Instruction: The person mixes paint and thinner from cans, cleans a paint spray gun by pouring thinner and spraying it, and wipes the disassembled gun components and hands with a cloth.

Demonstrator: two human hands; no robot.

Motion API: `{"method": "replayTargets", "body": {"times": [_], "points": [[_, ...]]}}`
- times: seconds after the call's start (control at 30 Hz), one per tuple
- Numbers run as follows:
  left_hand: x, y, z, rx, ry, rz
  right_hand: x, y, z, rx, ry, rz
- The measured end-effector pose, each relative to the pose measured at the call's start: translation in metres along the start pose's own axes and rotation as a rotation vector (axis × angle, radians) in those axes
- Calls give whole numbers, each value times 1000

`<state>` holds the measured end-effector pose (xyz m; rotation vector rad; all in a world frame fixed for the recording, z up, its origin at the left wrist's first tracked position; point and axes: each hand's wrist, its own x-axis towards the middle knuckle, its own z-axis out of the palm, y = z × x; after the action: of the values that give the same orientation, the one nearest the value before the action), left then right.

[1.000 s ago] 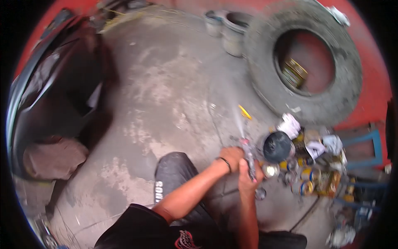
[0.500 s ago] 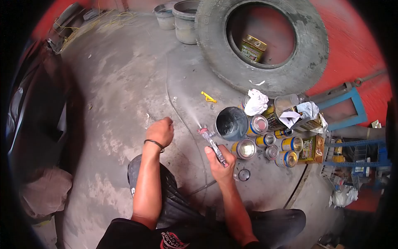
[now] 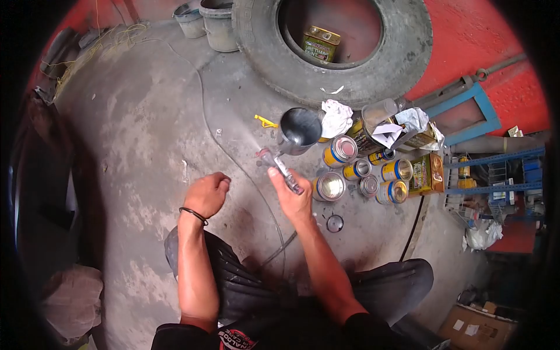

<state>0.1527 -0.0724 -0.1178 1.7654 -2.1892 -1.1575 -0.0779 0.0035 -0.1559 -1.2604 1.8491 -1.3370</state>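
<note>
I have my right hand (image 3: 296, 201) on the near side of the dark pot (image 3: 283, 142), its fingers closed round a spray gun (image 3: 281, 167). The gun slants up to the left in the air, near the pot, with a thin pale mist leaving its tip. My left hand (image 3: 206, 194) is farther left and nearer me than the pot, fingers loosely curled; the palm is hidden, so I cannot tell whether they have hold of anything. A dark wristband (image 3: 193, 216) circles that wrist. Left of the pot, a yellow plastic piece (image 3: 266, 121) lies on the floor (image 3: 134, 192); just right of it is a crumpled white wad (image 3: 336, 118). Yellow-labelled tins (image 3: 329, 186) crowd to the pot's right and nearer me. Beyond the pot is a big tyre (image 3: 402, 58), a square tin (image 3: 319, 48) showing in its hole.
</note>
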Motion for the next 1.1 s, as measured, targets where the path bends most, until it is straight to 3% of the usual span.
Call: {"method": "replayTargets", "body": {"times": [0.23,0.33,0.47,0.73,0.9,1.1], "points": [[6,19,3,-158,-103,13,-2,-13,0,-23,-4,59],[6,28,16,-451,-131,39,1,-14,0,-41,13,42],[0,52,22,-799,-152,-73,4,-18,14,17,49,-55],[22,61,16,-1165,-244,-108,19,-37,52,-8,65,41],[43,60,14,-1298,-120,-86,28,-36,77,-96,77,-70],[57,48,27,-1614,-63,-27,34,-42,68,-172,-129,-173]]}}
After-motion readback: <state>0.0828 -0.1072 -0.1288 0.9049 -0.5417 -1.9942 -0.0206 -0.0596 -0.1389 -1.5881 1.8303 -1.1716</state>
